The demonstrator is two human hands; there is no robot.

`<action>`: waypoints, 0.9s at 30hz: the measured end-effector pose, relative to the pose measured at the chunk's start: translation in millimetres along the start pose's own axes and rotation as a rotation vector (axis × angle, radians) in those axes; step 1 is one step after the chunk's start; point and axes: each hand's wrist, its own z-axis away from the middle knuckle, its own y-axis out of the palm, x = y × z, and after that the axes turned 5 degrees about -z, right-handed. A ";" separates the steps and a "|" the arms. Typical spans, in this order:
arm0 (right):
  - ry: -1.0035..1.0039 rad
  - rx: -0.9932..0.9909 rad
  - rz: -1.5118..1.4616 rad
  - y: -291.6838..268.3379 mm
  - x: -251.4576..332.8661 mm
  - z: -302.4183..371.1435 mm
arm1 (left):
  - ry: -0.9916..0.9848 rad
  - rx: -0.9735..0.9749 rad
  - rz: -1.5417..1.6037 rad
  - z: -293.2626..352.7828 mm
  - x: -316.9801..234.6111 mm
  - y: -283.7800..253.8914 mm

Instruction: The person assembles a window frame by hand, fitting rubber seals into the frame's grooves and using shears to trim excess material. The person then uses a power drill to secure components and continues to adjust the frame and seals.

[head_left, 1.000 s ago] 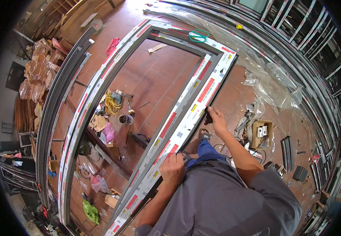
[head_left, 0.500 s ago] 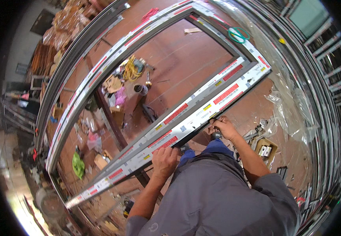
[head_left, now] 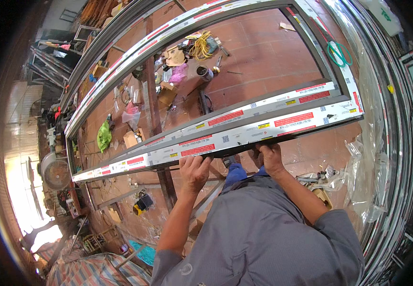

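A large rectangular metal frame [head_left: 292, 125], wrapped in white film with red labels, lies raised in front of me. The fingers of my left hand [head_left: 195, 173] curl over its near bar. Further right, my right hand [head_left: 271, 161] is closed at the underside of that same bar, beside a black strip [head_left: 306, 133] running along the edge. Its fingertips are partly hidden, and the strip seems pinched in them. Green-handled scissors [head_left: 341, 54] rest on the frame's far right corner.
Through the frame show a yellow cord coil [head_left: 201, 46], a can [head_left: 204, 72], a pink bag [head_left: 179, 73] and a green bag [head_left: 104, 137] on the tiled floor. A fan [head_left: 55, 170] stands left. Long profiles and clear plastic film [head_left: 356, 176] line the right side.
My view has turned, so the frame appears shifted right and more level. My left hand keeps its hold on the near bar. My right hand remains at the edge, its fingers now more tucked under.
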 end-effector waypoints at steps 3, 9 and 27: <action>0.312 -0.011 -0.430 8.6 24.1 -1.8 | -0.012 -0.041 -0.013 8.1 2.2 6.8; 0.146 -0.040 -0.236 31.3 -21.7 -1.5 | -0.007 -0.026 0.014 4.6 3.2 6.1; 0.227 -0.011 -0.097 78.0 -11.2 9.3 | -0.025 0.007 0.039 12.1 8.0 6.0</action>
